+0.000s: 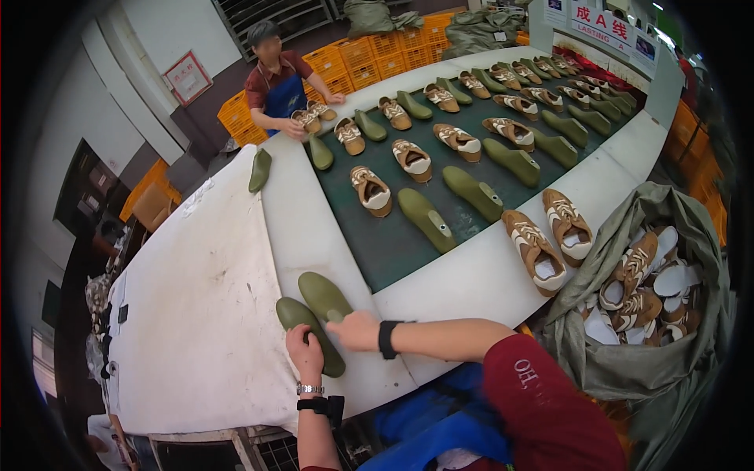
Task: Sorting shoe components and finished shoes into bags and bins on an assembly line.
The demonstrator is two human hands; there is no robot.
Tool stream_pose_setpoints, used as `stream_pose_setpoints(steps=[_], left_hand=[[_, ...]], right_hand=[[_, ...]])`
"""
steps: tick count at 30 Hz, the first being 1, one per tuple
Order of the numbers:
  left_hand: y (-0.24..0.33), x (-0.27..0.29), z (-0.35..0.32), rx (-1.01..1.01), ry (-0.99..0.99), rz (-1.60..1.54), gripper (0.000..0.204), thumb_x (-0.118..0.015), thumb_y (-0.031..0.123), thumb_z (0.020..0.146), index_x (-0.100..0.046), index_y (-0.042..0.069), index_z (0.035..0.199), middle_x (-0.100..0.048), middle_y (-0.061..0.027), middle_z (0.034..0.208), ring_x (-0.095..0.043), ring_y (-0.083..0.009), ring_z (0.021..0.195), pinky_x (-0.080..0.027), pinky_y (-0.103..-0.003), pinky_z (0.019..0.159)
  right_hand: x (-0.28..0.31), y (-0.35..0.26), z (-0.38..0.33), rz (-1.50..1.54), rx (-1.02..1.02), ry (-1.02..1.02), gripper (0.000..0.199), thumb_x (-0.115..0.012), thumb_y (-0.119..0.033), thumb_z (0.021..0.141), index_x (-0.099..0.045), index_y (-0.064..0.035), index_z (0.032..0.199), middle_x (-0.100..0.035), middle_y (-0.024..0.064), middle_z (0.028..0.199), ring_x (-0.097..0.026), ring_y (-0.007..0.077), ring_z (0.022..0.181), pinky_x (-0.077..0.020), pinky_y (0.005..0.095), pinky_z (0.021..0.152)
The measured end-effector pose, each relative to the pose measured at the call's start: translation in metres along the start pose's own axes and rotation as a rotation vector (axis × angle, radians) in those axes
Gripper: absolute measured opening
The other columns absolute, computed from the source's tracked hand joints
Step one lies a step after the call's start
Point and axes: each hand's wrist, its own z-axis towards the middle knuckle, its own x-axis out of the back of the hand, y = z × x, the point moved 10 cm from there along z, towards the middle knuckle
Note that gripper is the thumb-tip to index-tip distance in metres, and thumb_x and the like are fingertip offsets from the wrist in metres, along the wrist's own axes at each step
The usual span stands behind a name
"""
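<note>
the left hand (305,351) grips a green shoe form (302,322) – the right hand (355,330) lies half open on another green form (323,294), on the white table (204,314).

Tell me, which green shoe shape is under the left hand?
The left hand rests on the nearer green shoe form, at the table's front edge; its twin lies beside it, by the right hand.

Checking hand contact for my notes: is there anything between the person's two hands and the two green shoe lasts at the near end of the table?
Nothing visible. The left hand lies directly on the nearer green last, and the right hand touches the other green last.
</note>
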Motion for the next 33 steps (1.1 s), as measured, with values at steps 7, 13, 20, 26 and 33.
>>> stream_pose_setpoints(steps=[7,13,20,26,33], left_hand=[[-0.001,0.002,0.004,0.007,0.007,-0.022,0.013,-0.054,0.003,0.073,-0.059,0.001,0.085,-0.060,-0.0139,0.095,-0.051,-0.0333,0.098,-0.033,-0.043,0.098],[0.000,0.007,0.000,-0.057,0.063,0.004,0.013,-0.055,0.004,0.073,-0.059,0.001,0.086,-0.060,-0.0132,0.095,-0.051,-0.0331,0.098,-0.033,-0.042,0.099],[-0.002,0.007,0.000,-0.026,0.039,-0.026,0.013,-0.056,0.004,0.073,-0.059,0.001,0.086,-0.060,-0.0126,0.095,-0.051,-0.0324,0.097,-0.034,-0.042,0.098],[-0.005,0.008,0.004,-0.011,0.034,-0.039,0.013,-0.056,0.004,0.073,-0.059,0.001,0.085,-0.060,-0.0126,0.095,-0.052,-0.0322,0.097,-0.033,-0.043,0.099],[-0.005,0.007,0.005,-0.008,0.022,-0.032,0.013,-0.056,0.004,0.073,-0.059,0.001,0.085,-0.060,-0.0132,0.096,-0.051,-0.0327,0.097,-0.033,-0.042,0.099]], right_hand=[[0.051,0.089,0.008,-0.127,-0.199,0.275,0.031,-0.044,-0.020,0.084,-0.048,-0.0210,0.115,-0.061,0.0141,0.063,-0.060,0.0334,0.056,-0.0461,0.0448,0.048],[0.041,0.160,0.023,-0.098,-0.260,0.328,0.016,-0.044,-0.025,0.087,-0.053,-0.0174,0.097,-0.061,0.0146,0.066,-0.061,0.0339,0.064,-0.0472,0.0453,0.057],[0.026,0.159,0.039,-0.212,-0.269,0.081,0.013,-0.044,-0.013,0.083,-0.054,-0.0108,0.091,-0.064,0.0144,0.078,-0.063,0.0314,0.076,-0.0483,0.0417,0.065],[0.029,0.165,0.036,-0.174,-0.291,0.063,0.011,-0.047,-0.013,0.081,-0.055,-0.0122,0.088,-0.063,0.0139,0.076,-0.062,0.0308,0.074,-0.0472,0.0420,0.064],[0.031,0.169,0.034,-0.142,-0.315,0.079,0.009,-0.048,-0.013,0.080,-0.056,-0.0132,0.085,-0.062,0.0131,0.075,-0.062,0.0303,0.075,-0.0469,0.0414,0.065]])
